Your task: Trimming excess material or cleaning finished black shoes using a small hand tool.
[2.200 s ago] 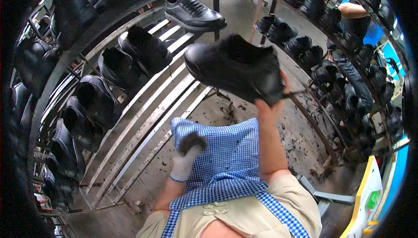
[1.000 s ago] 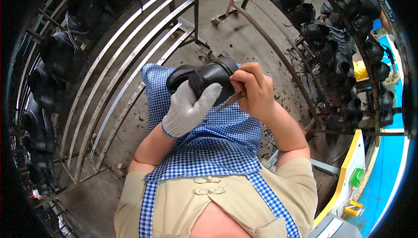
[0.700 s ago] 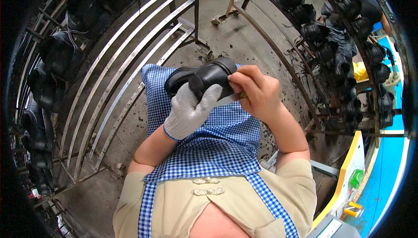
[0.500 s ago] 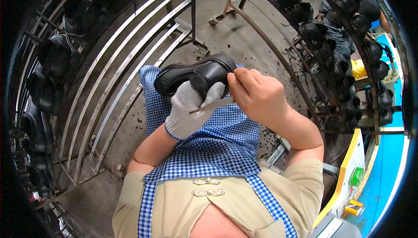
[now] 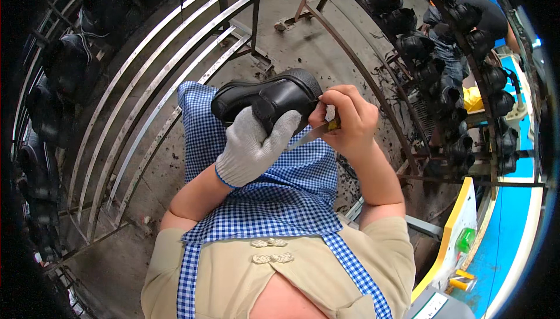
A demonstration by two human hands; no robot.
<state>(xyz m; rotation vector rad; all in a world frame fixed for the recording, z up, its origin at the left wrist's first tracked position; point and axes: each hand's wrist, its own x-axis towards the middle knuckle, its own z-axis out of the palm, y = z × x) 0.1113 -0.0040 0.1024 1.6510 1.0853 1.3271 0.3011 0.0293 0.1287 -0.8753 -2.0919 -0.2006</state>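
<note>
A black leather shoe (image 5: 294, 92) lies on its side over my lap, its heel end toward my right hand. My left hand (image 5: 245, 150), in a grey knitted glove, is closed around the shoe's near side, thumb and fingers pressed on the upper. Bare, my right hand (image 5: 354, 121) grips a knife (image 5: 307, 137) with a thin metal blade and a yellowish part near the handle. The blade points down and left, close to the glove's thumb. My right thumb and forefinger meet at the shoe's heel edge; whether they pinch anything there is too small to tell.
A blue checked apron (image 5: 201, 138) covers my lap. Left stands a slatted metal rack (image 5: 154, 77), with black shoes (image 5: 70, 65) beyond it. Another shoe rack (image 5: 361, 56) stands at the right, a person (image 5: 487, 18) behind it. A blue worktable (image 5: 507, 231) runs along the right.
My right hand has turned and its fingers have opened out a little, showing the yellowish part of the knife. The shoe has tilted slightly in my left hand. The whole view has shifted slightly.
</note>
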